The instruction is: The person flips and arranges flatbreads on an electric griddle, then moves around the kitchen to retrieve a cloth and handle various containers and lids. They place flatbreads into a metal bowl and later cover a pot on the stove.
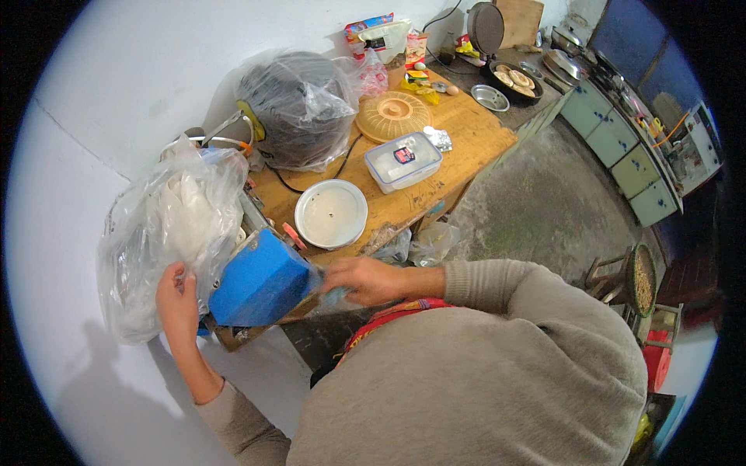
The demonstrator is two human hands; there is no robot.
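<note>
My left hand (178,303) pinches the edge of a large clear plastic bag (131,233), which hangs over a machine against the wall. White cloth or plastic (186,209) shows inside the bag. Just right of that stands the machine's blue, angular metal cover (259,282), at the table's near left corner. Beside the cover's right end my right hand (367,282) is curled and blurred by motion. Thin, bluish see-through plastic film (335,297) shows at its fingers, seemingly held. A white round bowl (331,214) with a pale, flat surface sits beyond the blue cover.
On the wooden table (466,131) stand a lidded plastic food box (403,162), a woven basket lid (394,116) and a large plastic-wrapped pot (297,110). Flatbreads (516,78) lie in an open electric griddle (513,93). Plastic bags (431,242) hang below the table edge.
</note>
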